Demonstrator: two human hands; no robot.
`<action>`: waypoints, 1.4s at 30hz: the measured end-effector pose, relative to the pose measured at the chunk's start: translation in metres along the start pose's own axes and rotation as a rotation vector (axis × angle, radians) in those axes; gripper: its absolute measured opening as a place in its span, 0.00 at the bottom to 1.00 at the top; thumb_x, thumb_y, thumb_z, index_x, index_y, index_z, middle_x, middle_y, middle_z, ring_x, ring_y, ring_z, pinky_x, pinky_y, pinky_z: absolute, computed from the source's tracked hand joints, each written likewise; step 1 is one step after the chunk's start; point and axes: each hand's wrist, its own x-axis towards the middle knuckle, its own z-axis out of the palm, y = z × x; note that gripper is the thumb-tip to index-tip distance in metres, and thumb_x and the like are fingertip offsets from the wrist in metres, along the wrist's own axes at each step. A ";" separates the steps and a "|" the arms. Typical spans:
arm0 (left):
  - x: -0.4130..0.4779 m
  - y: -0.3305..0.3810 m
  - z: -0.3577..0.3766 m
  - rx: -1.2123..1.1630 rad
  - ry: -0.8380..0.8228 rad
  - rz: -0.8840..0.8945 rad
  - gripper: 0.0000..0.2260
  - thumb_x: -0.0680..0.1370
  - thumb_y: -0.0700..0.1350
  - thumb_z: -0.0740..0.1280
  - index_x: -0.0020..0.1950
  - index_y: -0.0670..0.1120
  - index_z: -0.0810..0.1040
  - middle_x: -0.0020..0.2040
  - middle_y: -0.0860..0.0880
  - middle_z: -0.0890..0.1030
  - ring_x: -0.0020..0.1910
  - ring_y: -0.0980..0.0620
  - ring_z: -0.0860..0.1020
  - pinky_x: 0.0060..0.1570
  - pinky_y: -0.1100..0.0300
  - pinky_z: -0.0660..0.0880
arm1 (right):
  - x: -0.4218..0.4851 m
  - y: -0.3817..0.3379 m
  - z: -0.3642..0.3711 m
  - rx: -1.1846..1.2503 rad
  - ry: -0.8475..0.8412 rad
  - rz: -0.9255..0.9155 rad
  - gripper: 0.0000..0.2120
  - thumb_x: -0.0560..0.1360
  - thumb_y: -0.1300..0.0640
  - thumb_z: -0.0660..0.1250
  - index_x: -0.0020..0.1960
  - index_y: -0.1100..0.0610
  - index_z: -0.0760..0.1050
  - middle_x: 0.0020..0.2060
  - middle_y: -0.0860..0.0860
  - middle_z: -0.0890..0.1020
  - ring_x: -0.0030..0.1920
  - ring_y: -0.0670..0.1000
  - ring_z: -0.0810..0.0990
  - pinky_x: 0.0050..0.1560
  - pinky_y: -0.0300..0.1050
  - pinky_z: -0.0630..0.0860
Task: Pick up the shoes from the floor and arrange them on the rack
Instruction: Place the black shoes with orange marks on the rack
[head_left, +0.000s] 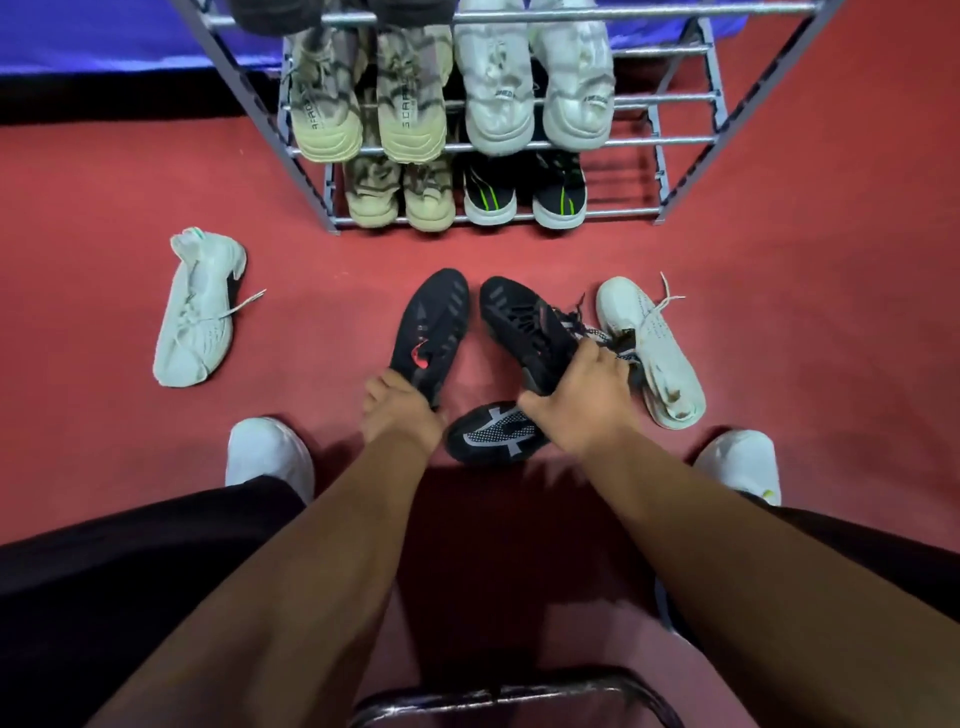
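Note:
My left hand (399, 410) grips the heel of a black shoe with a red mark (431, 332), toe pointing at the rack. My right hand (576, 402) grips the heel end of a second black shoe (524, 325) beside it. A third black shoe with grey pattern (493, 431) lies on the floor between my hands. One white shoe (200, 309) lies on the floor at the left, another white shoe (649, 348) lies right of my right hand. The metal shoe rack (587, 213) stands ahead, with several pairs on its tiers.
The floor is red carpet (805, 312). My own feet in white shoes (270, 457) (740, 465) stand on either side. A black metal chair rim (519, 696) is at the bottom edge. A blue surface (104, 36) lies behind the rack at the left.

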 end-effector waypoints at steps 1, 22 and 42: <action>0.005 0.002 0.000 0.001 -0.023 -0.018 0.48 0.74 0.62 0.73 0.79 0.36 0.53 0.72 0.39 0.64 0.71 0.37 0.68 0.69 0.46 0.69 | 0.004 -0.002 0.006 -0.012 -0.041 0.008 0.43 0.66 0.37 0.76 0.68 0.62 0.65 0.63 0.60 0.76 0.67 0.63 0.69 0.69 0.56 0.70; -0.041 0.005 -0.106 -0.281 -0.002 -0.056 0.37 0.57 0.69 0.69 0.57 0.46 0.82 0.53 0.46 0.80 0.50 0.44 0.82 0.54 0.52 0.82 | -0.014 -0.021 -0.047 0.016 -0.052 -0.052 0.38 0.62 0.33 0.68 0.65 0.55 0.75 0.54 0.56 0.82 0.56 0.60 0.81 0.58 0.51 0.80; -0.211 0.079 -0.302 -0.393 0.266 0.358 0.23 0.61 0.66 0.71 0.36 0.45 0.79 0.34 0.48 0.81 0.35 0.48 0.81 0.31 0.60 0.71 | -0.099 -0.061 -0.254 0.258 0.371 -0.229 0.29 0.66 0.43 0.78 0.59 0.56 0.73 0.55 0.56 0.80 0.58 0.61 0.79 0.54 0.49 0.76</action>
